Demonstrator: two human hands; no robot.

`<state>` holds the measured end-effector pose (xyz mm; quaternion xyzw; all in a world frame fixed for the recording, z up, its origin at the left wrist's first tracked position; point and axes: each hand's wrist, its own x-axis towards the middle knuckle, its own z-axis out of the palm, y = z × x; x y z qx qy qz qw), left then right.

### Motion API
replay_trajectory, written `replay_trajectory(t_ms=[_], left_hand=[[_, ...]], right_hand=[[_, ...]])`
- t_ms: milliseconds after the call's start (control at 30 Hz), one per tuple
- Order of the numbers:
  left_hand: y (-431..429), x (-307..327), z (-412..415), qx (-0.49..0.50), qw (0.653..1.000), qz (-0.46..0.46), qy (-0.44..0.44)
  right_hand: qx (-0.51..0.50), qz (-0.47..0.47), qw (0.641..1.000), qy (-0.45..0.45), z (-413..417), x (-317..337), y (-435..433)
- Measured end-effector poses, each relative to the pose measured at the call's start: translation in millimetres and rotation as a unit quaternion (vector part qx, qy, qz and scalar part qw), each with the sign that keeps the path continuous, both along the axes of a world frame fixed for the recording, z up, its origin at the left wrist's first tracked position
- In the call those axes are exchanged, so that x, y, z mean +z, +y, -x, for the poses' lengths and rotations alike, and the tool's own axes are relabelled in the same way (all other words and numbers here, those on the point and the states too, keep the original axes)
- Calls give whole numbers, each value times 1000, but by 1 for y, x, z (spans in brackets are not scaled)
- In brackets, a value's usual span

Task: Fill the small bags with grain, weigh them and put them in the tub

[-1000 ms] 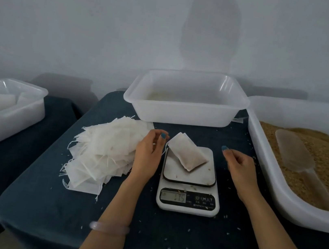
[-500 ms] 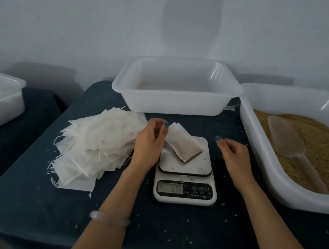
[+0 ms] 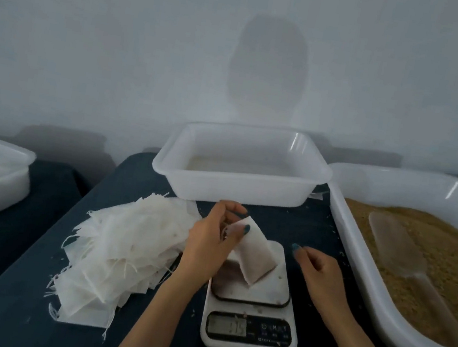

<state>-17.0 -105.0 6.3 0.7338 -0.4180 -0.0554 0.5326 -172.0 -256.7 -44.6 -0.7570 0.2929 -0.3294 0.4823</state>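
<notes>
Head: left hand [image 3: 207, 247] pinches bag [image 3: 254, 254], seemingly touching scale [image 3: 248, 333].

filled bag [image 3: 254, 254]: white, part-full, tilted; its lower end sits on the scale's plate and your left hand [image 3: 211, 245] pinches its upper end.
empty bags [image 3: 127, 247]: loose white heap with trailing strings, just left of the scale.
scale [image 3: 250, 310]: white, right in front of you; display digits blurred.
grain [image 3: 446, 265]: brown, in the big tray [image 3: 380, 303] on your right.
tub [image 3: 237, 192]: white, upright, behind the scale.
</notes>
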Motion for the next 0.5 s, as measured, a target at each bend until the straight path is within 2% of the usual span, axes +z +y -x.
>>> replay_trajectory(t_ms=[133, 233, 333, 400, 500], left_hand=[[-16, 38, -18, -30, 998, 18, -61], [-37, 78, -45, 48, 992, 37, -108], [-54, 104, -74, 133, 987, 67, -53], [-66, 110, -93, 182, 983, 21, -21], [-80, 102, -117, 216, 971, -99, 26]], right_hand=[[-3, -13, 1000, 19, -7, -1, -5], [0, -35, 999, 23, -13, 5, -7], [-3, -68, 997, 28, -10, 4, -6], [-10, -77, 996, 35, -10, 7, -5], [-6, -79, 996, 38, -10, 8, -8]])
